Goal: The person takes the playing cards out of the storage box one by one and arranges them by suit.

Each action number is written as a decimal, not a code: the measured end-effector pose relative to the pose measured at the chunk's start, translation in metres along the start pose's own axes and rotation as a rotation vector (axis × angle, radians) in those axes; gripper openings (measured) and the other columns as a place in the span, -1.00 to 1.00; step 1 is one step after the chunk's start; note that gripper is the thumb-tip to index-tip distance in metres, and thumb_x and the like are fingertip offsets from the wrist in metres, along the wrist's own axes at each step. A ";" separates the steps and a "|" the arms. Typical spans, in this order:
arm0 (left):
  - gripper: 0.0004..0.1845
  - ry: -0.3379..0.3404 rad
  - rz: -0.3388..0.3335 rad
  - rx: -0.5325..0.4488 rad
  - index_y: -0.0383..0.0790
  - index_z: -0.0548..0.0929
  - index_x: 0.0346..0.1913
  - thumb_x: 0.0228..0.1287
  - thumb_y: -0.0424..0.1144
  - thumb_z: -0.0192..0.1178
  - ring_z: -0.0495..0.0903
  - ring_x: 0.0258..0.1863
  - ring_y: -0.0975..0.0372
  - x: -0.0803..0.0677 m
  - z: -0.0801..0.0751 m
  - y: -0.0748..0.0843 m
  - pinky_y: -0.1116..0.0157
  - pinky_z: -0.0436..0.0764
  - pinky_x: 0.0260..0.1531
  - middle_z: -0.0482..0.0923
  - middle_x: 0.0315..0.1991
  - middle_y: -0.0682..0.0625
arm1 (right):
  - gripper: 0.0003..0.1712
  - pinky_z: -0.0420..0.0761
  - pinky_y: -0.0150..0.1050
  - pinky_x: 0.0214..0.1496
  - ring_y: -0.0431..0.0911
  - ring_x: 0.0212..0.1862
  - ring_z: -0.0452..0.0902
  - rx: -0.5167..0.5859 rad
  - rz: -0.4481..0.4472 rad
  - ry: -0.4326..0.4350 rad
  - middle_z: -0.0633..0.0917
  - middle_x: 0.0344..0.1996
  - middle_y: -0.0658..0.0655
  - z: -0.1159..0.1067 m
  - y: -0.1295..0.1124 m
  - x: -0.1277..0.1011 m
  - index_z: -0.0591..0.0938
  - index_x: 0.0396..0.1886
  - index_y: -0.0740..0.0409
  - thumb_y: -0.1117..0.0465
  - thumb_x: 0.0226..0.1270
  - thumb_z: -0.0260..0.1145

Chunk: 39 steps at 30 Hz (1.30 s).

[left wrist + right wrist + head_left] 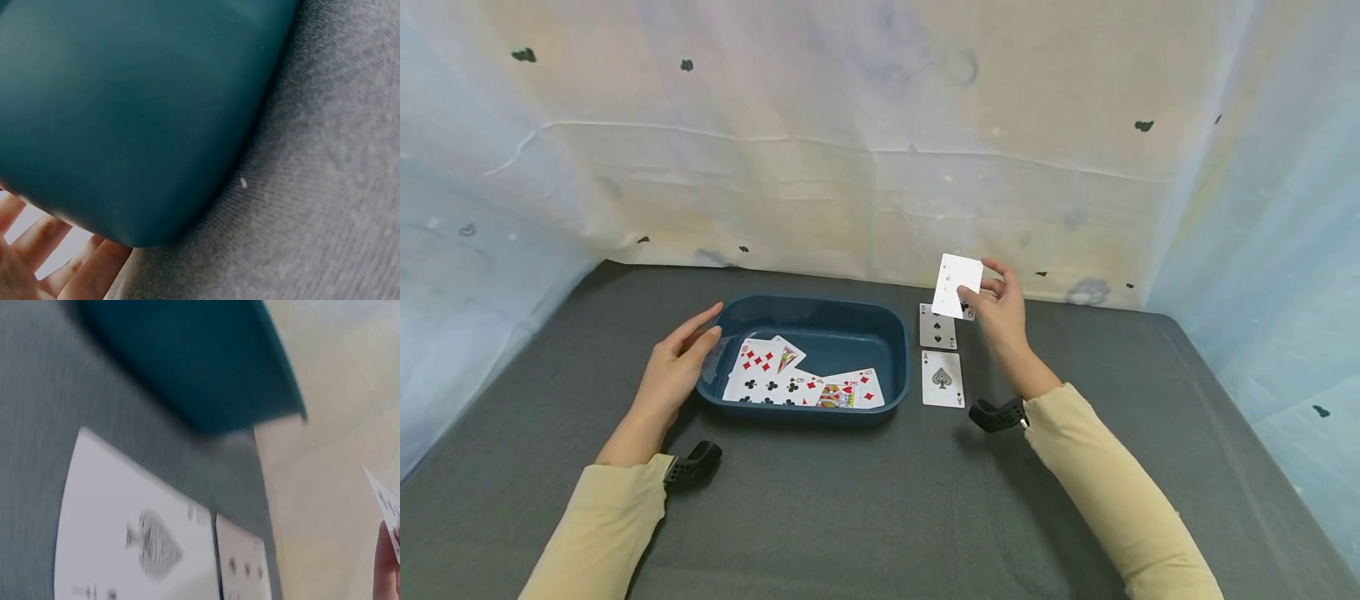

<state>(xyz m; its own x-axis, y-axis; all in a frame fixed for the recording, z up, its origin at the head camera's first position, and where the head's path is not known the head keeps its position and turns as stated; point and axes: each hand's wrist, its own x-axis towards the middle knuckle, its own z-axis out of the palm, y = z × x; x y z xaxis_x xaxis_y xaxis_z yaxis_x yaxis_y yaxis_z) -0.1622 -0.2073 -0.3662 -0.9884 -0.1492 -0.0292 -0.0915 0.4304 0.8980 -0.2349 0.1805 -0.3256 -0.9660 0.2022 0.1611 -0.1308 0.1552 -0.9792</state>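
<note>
My right hand [1002, 317] pinches a pale playing card [953, 275] between thumb and fingers, raised above the cards at the back; glare washes out its face. Beneath it, a card with a club [967, 311] is mostly hidden. An ace of spades [942, 380] lies face up nearest me, with another spade card [937, 332] just behind it. My left hand [670, 367] touches the left end of a dark blue tray [880, 312], fingers fairly straight along its side. Several face-up cards, including a ten of diamonds [756, 357], overlap inside the tray.
Grey cloth [842, 508] covers the table. A pale patterned sheet [820, 167] hangs along the back edge, and bluish sheets rise at both sides. Each wrist wears a black band mount [694, 467]. The laid-out cards sit close to the tray's right side.
</note>
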 end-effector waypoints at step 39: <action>-0.42 0.010 0.022 -0.005 0.16 0.20 0.47 0.46 0.16 -0.12 0.20 0.39 -0.15 -0.001 -0.001 -0.002 -0.23 0.19 0.28 0.17 0.45 -0.19 | -0.43 0.51 0.02 -0.04 0.20 -0.06 0.48 -0.765 0.112 -0.094 0.54 -0.01 0.39 -0.038 0.053 0.015 0.45 0.23 0.38 0.25 0.24 0.28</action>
<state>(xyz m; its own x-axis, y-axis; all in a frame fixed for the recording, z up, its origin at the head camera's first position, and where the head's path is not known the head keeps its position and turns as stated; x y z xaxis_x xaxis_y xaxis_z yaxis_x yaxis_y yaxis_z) -0.1607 -0.2091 -0.3673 -0.9889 -0.1487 -0.0048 -0.0690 0.4295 0.9004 -0.2480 0.2281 -0.3704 -0.9837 0.1786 0.0222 0.1256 0.7697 -0.6259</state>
